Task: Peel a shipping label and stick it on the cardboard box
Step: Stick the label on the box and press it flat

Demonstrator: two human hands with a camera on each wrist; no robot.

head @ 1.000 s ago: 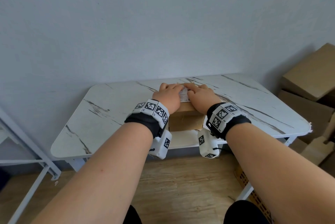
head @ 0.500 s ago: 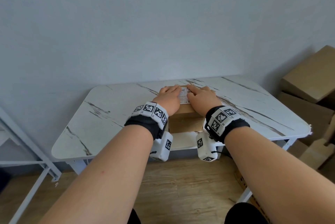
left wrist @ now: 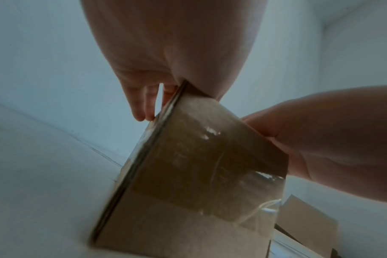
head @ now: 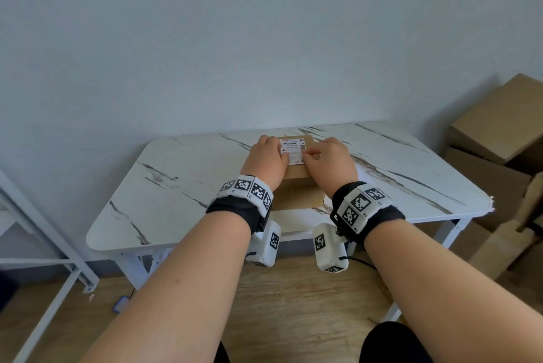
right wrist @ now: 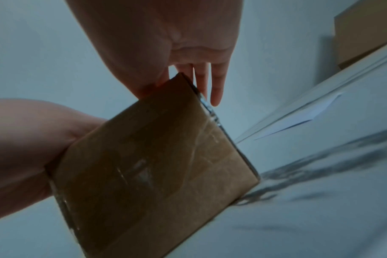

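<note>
A small brown cardboard box (head: 296,196) stands on the marble-patterned table (head: 176,186), sealed with clear tape. A white shipping label (head: 293,150) with a barcode lies flat on its top. My left hand (head: 266,158) lies flat on the box top at the label's left edge, fingers straight and hanging past the box's left edge (left wrist: 144,106). My right hand (head: 330,158) rests flat at the label's right edge, fingers straight over the box's right side (right wrist: 212,83). The wrist views show the box's taped front face (left wrist: 199,165) (right wrist: 157,165) under both palms.
A white sheet of paper (right wrist: 298,120) lies on the table right of the box. Stacked cardboard boxes (head: 499,133) stand at the right of the table, and a white metal frame (head: 44,245) at the left. A wall rises just behind the table.
Both hands have slid apart from the middle of the label toward its left and right edges, so most of the label now shows between them.
</note>
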